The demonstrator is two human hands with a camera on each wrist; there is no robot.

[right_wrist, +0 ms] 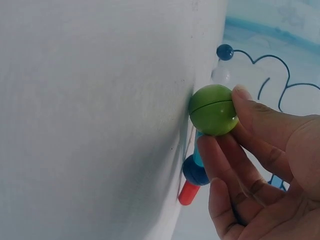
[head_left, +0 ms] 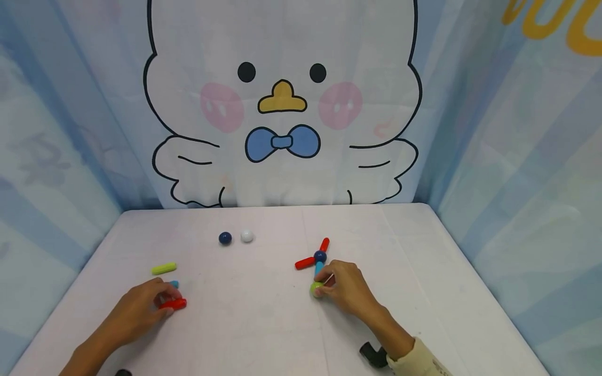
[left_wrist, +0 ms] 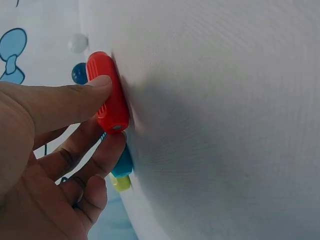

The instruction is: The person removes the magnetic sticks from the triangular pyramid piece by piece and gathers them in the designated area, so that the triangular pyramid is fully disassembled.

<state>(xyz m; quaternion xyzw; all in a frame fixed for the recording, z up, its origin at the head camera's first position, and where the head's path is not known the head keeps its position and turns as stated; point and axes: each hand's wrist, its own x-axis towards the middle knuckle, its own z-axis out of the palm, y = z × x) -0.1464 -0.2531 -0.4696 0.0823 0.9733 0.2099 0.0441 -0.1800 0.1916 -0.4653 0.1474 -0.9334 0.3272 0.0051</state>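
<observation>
In the head view my left hand (head_left: 136, 312) pinches a red stick (head_left: 176, 304) at the table's left side. The left wrist view shows the thumb laid along this red stick (left_wrist: 111, 102). Just behind it is a light blue stick (head_left: 174, 284), partly hidden by the fingers. On the right, my right hand (head_left: 349, 288) holds a green ball (right_wrist: 212, 111) between thumb and fingers. A second light blue stick (head_left: 319, 267) runs from near that ball to a dark blue ball (head_left: 320, 256). Two red sticks (head_left: 304, 263) also meet the dark blue ball.
A yellow-green stick (head_left: 163, 268) lies beyond my left hand. Toward the back of the white table (head_left: 254, 324) sit another dark blue ball (head_left: 225, 238) and a white ball (head_left: 246, 236). A black angled piece (head_left: 372, 356) lies near my right forearm. Printed curtains (head_left: 282, 177) surround the table.
</observation>
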